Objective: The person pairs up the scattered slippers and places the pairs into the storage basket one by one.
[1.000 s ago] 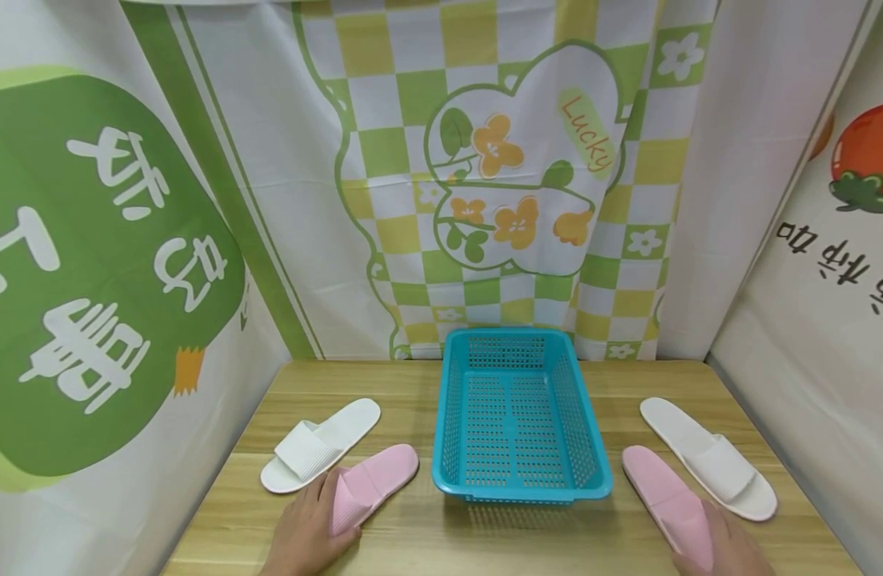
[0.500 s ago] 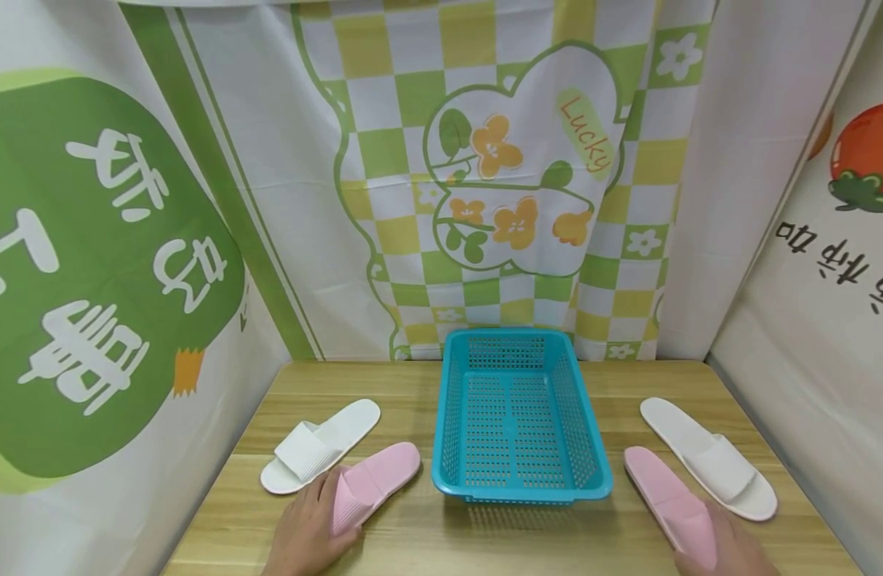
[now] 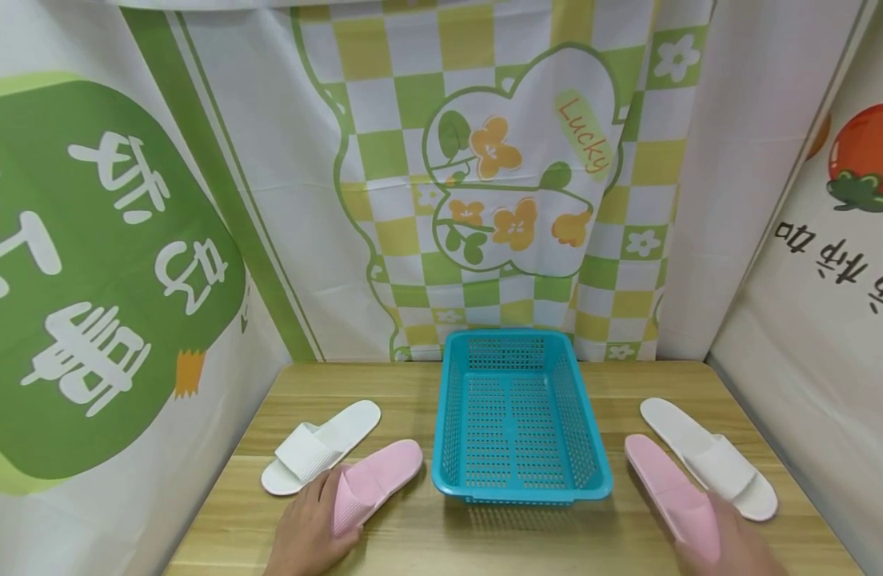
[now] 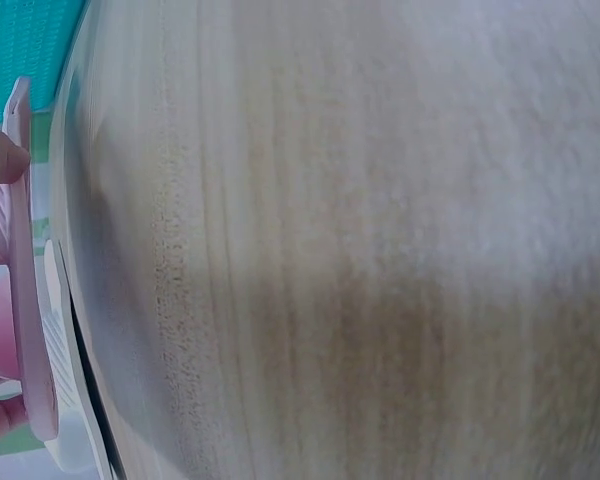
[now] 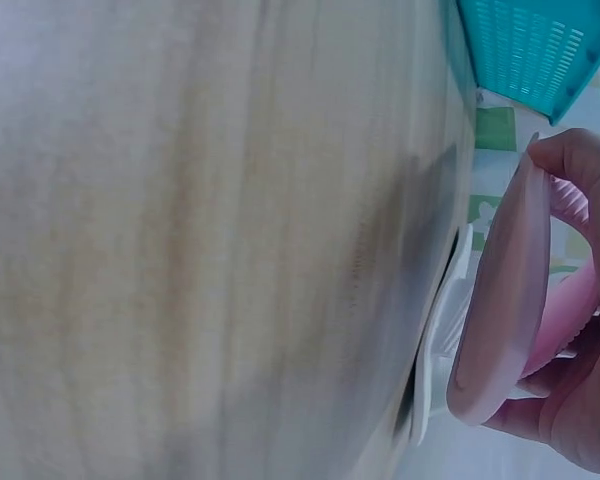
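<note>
My left hand (image 3: 313, 520) grips a pink slipper (image 3: 385, 474) across its ribbed strap, toe pointing away and toward the basket. In the left wrist view that slipper's sole (image 4: 25, 290) is seen edge-on above the wood, the thumb on its edge. On the right, my right hand (image 3: 737, 548) holds the other pink slipper (image 3: 661, 472), fingers and thumb at its sides around the strap. The right wrist view shows this slipper's underside (image 5: 505, 290) tilted and clear of the tabletop. Between the hands stands a blue-green perforated basket (image 3: 521, 491) with nothing inside.
One white slipper (image 3: 344, 428) lies on the wooden table (image 3: 405, 552) beyond the left pink one. Another white slipper (image 3: 722, 464) lies just right of the right pink one. Printed cloth (image 3: 384, 280) hangs behind the table and along both sides.
The right pink slipper has risen a little, its toe higher in the head view. The left one has shifted very slightly up and right. The basket and white slippers have stayed put.
</note>
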Demonstrator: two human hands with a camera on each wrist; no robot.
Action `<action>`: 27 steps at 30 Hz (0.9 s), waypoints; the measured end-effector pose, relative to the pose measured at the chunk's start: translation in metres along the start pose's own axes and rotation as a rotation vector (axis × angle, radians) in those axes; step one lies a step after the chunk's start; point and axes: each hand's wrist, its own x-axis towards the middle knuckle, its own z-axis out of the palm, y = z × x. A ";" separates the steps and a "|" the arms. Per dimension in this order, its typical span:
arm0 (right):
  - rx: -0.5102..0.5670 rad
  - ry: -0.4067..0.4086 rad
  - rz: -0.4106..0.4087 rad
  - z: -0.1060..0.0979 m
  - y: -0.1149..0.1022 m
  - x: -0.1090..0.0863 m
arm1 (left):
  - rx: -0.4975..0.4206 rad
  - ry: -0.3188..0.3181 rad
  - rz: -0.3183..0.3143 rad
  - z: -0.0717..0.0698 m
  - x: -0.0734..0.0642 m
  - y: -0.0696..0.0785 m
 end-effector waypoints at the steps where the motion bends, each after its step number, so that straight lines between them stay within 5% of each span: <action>1: 0.001 0.002 -0.001 -0.001 -0.001 0.000 | 0.000 0.002 0.000 0.000 0.000 0.000; 27: -0.113 0.432 -0.274 -0.022 -0.004 0.013 | 0.008 0.077 0.030 -0.011 0.015 0.002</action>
